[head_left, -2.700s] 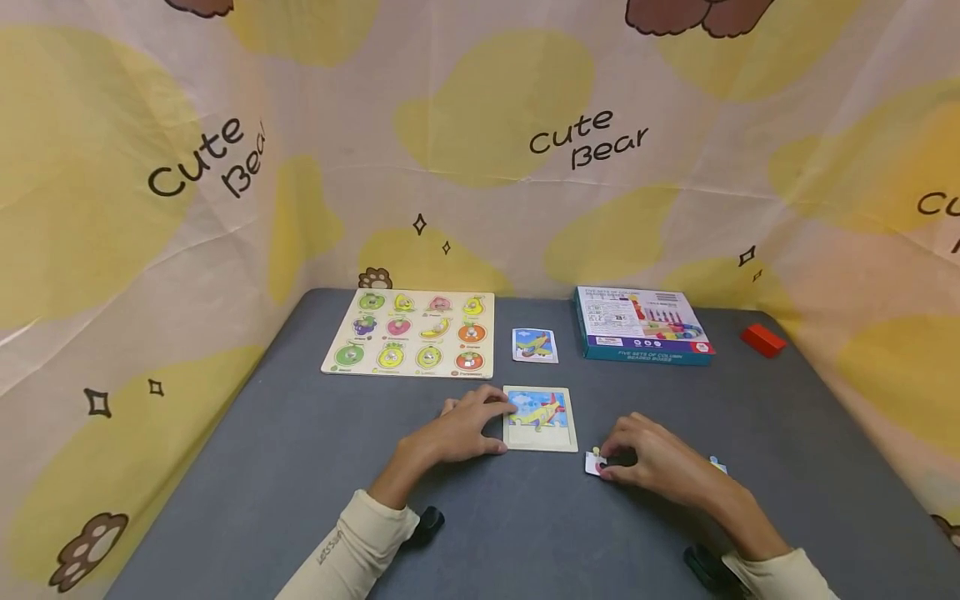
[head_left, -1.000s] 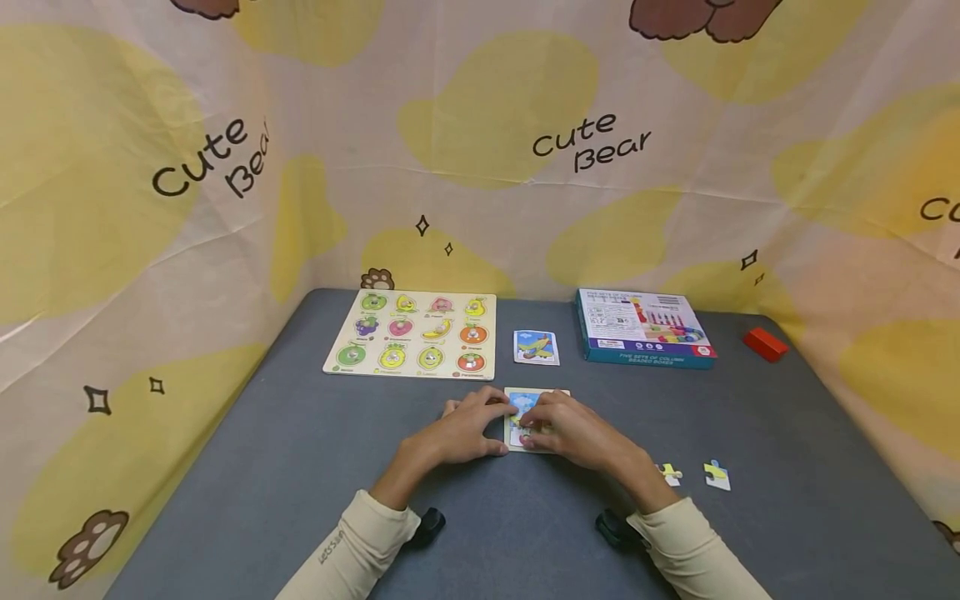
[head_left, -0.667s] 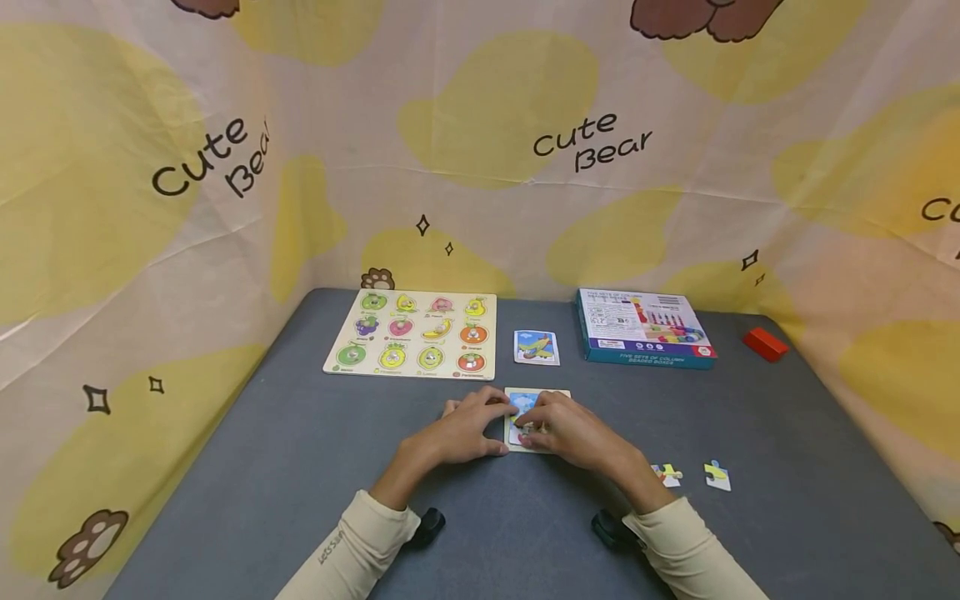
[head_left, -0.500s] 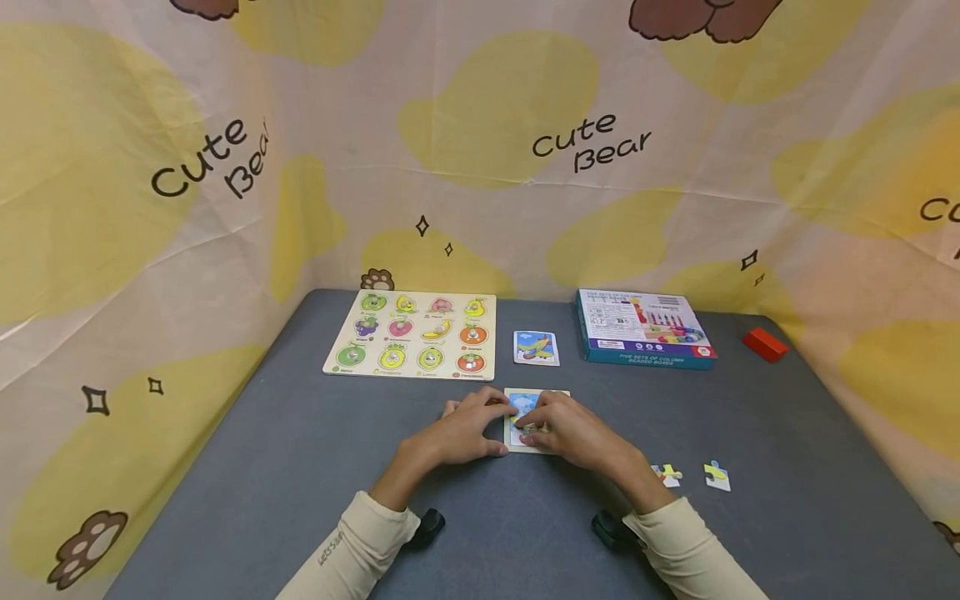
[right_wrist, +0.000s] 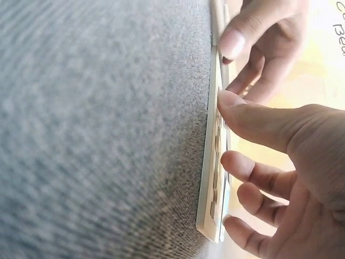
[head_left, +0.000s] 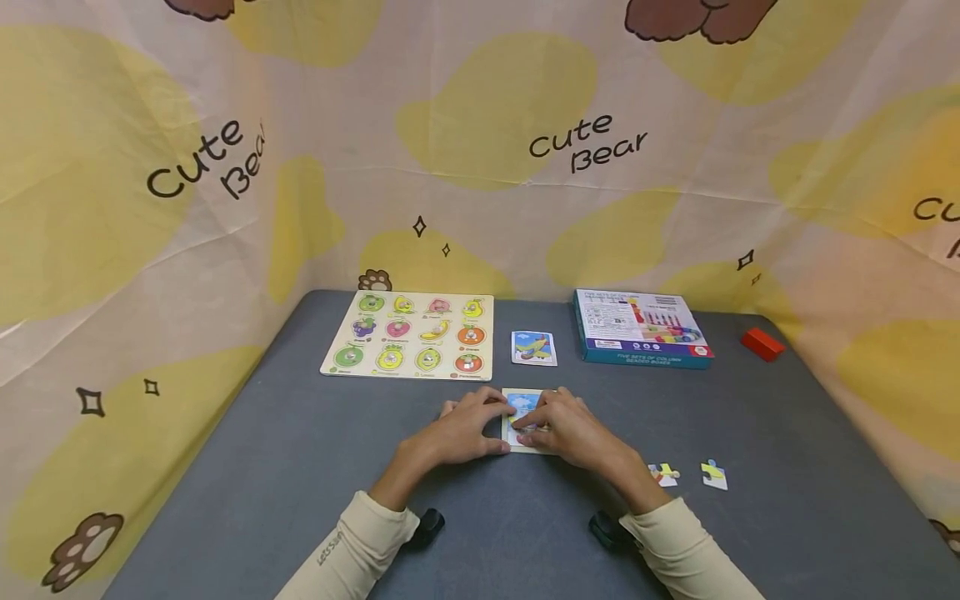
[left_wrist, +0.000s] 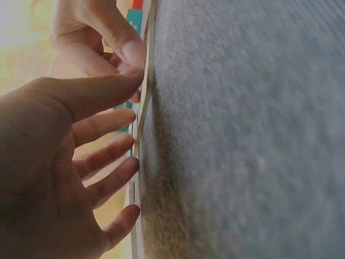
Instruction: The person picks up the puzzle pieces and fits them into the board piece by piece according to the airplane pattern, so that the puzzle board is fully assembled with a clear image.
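A small wooden jigsaw tray (head_left: 506,432) with a blue-sky airplane picture lies in front of me, mostly covered by my hands. Along its left edge rests my left hand (head_left: 472,427), fingers spread and fairly straight, thumb near the front corner. My right hand (head_left: 576,429) reaches over the tray from the right. Its thumb and index finger hold a white puzzle piece (head_left: 514,437) at the tray's lower left, largely hidden under the fingertips. In the right wrist view, the thumb touches the front of the tray (right_wrist: 207,199). Two loose puzzle pieces, one yellow-and-red (head_left: 664,476) and one yellow-and-white (head_left: 715,474), lie to the right.
Behind the tray lies an airplane picture card (head_left: 533,348). A fruit puzzle board (head_left: 408,335) stands back left, a flat toy box (head_left: 642,328) back right, and a red block (head_left: 762,343) beyond it. Patterned cloth surrounds the grey table (head_left: 337,483).
My right hand has carried the piece from the right of the tray onto its lower left. Over the last second its fingers shifted only slightly. My left hand has stayed in place.
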`<move>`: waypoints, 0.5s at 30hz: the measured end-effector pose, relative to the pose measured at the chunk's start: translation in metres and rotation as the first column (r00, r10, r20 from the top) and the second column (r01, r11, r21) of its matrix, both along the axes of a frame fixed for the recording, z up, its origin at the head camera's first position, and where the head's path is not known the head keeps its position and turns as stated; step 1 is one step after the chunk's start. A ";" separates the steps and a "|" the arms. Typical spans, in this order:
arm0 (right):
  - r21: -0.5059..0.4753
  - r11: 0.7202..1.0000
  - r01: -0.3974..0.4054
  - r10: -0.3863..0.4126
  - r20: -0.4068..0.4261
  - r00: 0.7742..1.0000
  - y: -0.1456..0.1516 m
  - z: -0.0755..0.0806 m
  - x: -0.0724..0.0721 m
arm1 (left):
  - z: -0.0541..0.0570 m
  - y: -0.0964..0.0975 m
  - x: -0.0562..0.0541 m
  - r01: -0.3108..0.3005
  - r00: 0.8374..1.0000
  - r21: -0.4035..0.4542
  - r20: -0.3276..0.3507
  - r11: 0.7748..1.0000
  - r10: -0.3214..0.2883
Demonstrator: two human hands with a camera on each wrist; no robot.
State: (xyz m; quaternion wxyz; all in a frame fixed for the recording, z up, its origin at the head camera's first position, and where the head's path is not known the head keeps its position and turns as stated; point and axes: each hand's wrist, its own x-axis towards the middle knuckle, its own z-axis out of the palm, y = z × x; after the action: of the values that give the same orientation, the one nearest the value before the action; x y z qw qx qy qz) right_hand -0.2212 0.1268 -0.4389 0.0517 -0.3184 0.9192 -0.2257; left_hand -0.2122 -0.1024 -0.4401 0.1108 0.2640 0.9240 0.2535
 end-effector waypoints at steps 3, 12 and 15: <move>-0.003 1.000 0.028 -0.028 -0.001 1.000 -0.001 0.000 0.001 | 0.002 0.005 0.000 -0.030 1.000 0.000 -0.008 1.000 0.030; -0.003 0.998 0.058 -0.058 -0.008 0.998 -0.002 -0.007 0.001 | 0.003 0.019 0.000 -0.122 0.991 0.007 -0.057 0.992 0.122; -0.007 0.998 0.055 -0.055 -0.037 0.998 0.000 -0.006 0.001 | 0.001 0.021 -0.002 -0.137 0.989 0.012 -0.063 0.991 0.137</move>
State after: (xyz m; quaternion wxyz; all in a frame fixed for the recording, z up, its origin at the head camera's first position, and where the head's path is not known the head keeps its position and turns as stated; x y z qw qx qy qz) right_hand -0.2201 0.1266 -0.4450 0.0273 -0.2973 0.9278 -0.2236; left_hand -0.2139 -0.0815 -0.4396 0.0625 0.2084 0.9421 0.2553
